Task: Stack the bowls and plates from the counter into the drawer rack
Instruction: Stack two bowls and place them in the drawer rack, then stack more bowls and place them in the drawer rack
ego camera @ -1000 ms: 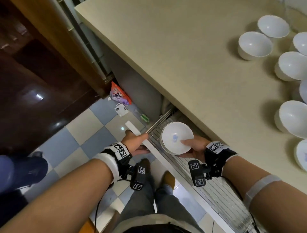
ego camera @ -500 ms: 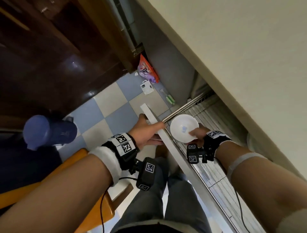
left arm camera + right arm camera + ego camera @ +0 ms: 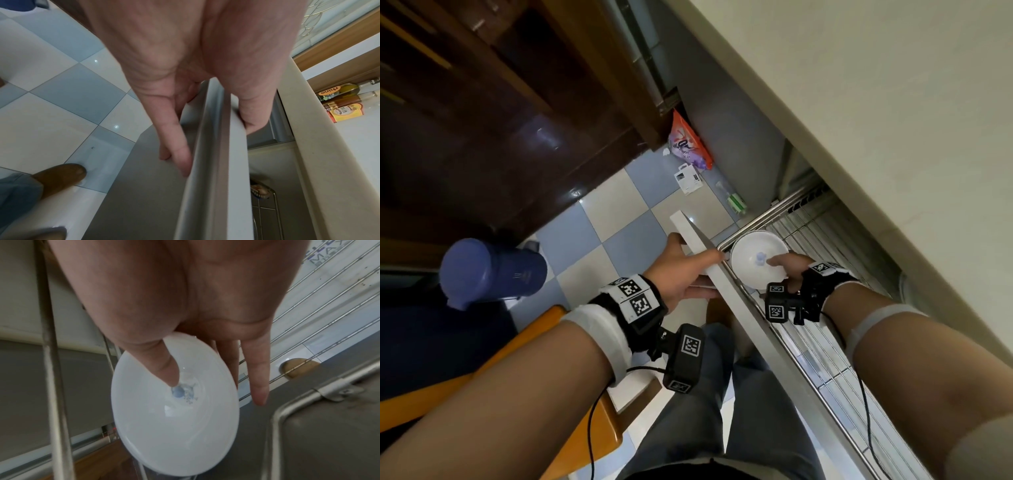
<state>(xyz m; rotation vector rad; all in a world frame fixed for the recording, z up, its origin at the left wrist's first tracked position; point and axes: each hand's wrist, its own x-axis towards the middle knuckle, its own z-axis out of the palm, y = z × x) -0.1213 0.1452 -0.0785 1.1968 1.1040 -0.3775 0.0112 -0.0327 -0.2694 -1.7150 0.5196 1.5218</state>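
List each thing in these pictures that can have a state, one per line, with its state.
drawer: pulled open.
wire rack: bare apart from the bowl's corner.
white bowl: upright at the rack's far corner, held.
right hand: pinches the bowl's rim, thumb inside.
left hand: grips the drawer front.

Seen from the head camera, high above and tilted steeply down, both forearms reach toward the open drawer rack (image 3: 822,346) beneath the counter (image 3: 876,102), the checkered floor (image 3: 599,236) at left. The left wrist camera looks along the left hand (image 3: 185,68) at very close range, facing down the drawer front (image 3: 222,162) toward the floor, with the counter's edge at right. The right wrist camera sits equally near behind the right hand (image 3: 185,305), looking down past the white bowl (image 3: 174,405) into the rack's wires. Head and left wrist views share the drawer front; head and right wrist views share bowl and rack.
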